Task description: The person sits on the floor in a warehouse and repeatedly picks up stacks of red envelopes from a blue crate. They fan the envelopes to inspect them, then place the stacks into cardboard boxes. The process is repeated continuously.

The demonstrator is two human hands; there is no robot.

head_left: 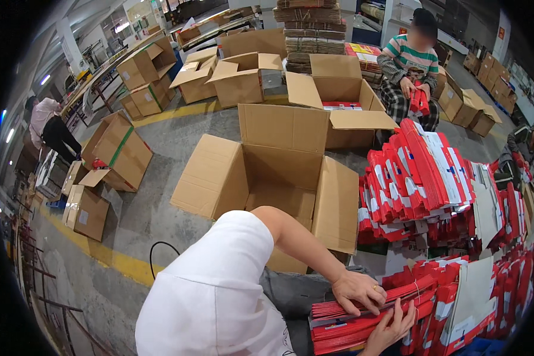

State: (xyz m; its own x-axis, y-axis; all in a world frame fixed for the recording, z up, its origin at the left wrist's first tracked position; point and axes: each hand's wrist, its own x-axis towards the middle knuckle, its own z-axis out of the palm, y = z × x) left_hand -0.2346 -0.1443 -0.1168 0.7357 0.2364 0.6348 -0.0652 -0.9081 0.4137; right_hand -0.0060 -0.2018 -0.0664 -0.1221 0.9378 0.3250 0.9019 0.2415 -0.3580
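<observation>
Two bundles of flat red folded card sleeves lie side by side at the lower right, in front of me. My left hand (359,291) reaches across with its fingers curled over the far bundle (332,308), near the seam between the two. My right hand (391,326) grips the near bundle (344,338), its fingers laid over the top; its thumb cannot be made out. A pale band or string (418,287) crosses the far bundle's right end. More red and white sleeves (445,302) stand packed against the bundles.
An open cardboard box (282,190) stands just beyond my arm, another open box (347,89) behind it. A tall pile of red sleeves (415,178) rises at right. A seated person (410,65) holds red sleeves at the back right. More boxes (118,151) stand left.
</observation>
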